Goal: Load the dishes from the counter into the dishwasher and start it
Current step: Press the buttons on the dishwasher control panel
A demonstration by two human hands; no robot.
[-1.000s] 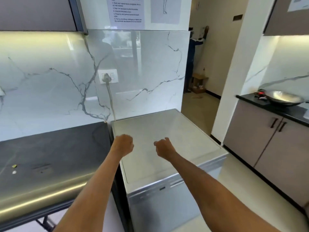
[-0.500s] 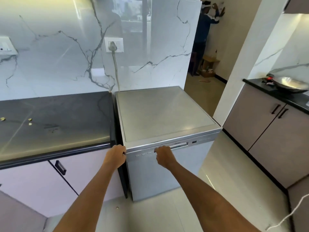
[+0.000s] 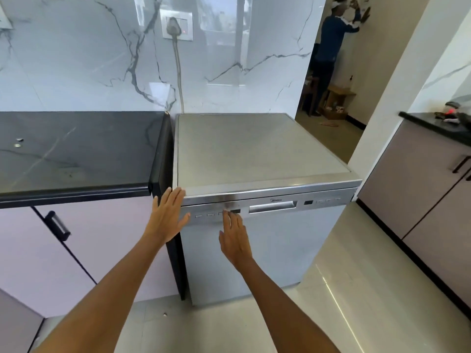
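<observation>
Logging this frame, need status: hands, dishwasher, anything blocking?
Left hand open at the silver freestanding dishwasher's top left corner. Right hand open, fingertips at the control strip. Door shut, recessed handle untouched. Nothing blocking the door.

Silver dishwasher [image 3: 254, 240], black counter [image 3: 76, 154], white grey-veined wall [image 3: 89, 59]

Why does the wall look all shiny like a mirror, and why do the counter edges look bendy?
In the head view, the glossy marble wall mirrors the room, so pale glare patches show; the floor carries a bright streak of light too; the wide-angle lens bows straight lines, so the black counter and the dishwasher look curved; the hands look fairly sharp.
</observation>
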